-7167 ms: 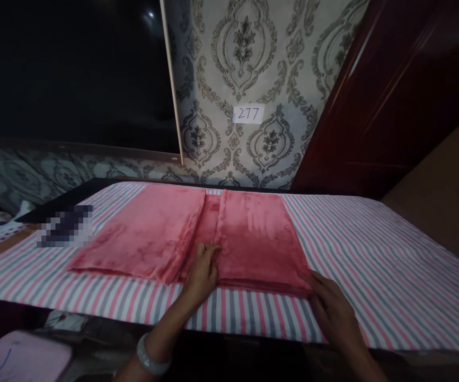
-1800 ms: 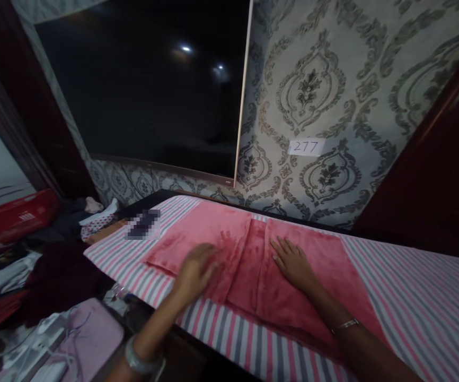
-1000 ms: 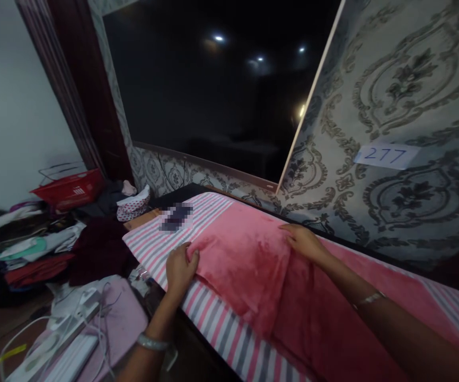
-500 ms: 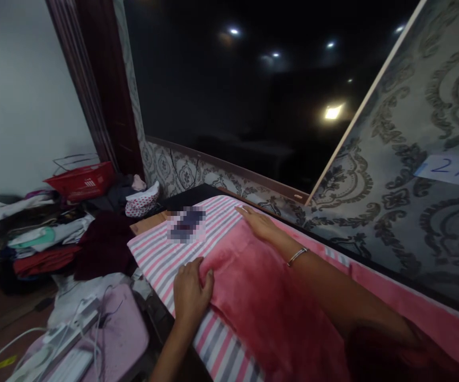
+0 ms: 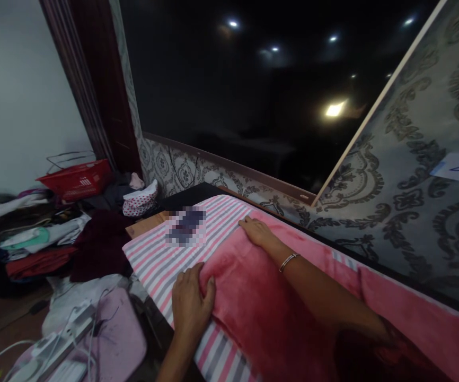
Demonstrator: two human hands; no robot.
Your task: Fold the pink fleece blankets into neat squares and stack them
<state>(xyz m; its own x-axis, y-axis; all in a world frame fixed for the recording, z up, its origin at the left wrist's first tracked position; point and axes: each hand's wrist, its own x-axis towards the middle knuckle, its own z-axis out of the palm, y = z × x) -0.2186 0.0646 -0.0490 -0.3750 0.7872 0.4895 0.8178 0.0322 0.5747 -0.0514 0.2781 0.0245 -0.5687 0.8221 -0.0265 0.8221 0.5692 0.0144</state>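
A pink-and-grey striped cloth (image 5: 146, 252) lies spread out, with a plush pink layer (image 5: 245, 276) folded over it. My left hand (image 5: 192, 300) rests at the near corner of the pink fold, fingers flat and thumb apart. At the fold's far corner lies my right hand (image 5: 255, 232), wearing a silver bangle, its fingertips bent down onto the cloth. Neither hand visibly pinches the fabric. A blurred dark patch (image 5: 185, 227) shows on the striped part. More pink cloth (image 5: 408, 297) extends to the right.
A large dark screen (image 5: 253, 106) hangs above on the patterned wall (image 5: 408, 212). At left are piled clothes (image 5: 42, 260) and a red basket (image 5: 78, 181). A pink stool (image 5: 124, 329) holds a white power strip (image 5: 70, 329) and cables. Cardboard (image 5: 144, 225) peeks from beneath the cloth.
My right hand has drawn back slightly toward me along the fold, its fingers more bent. My left hand stays at the near corner. The view has turned slightly.
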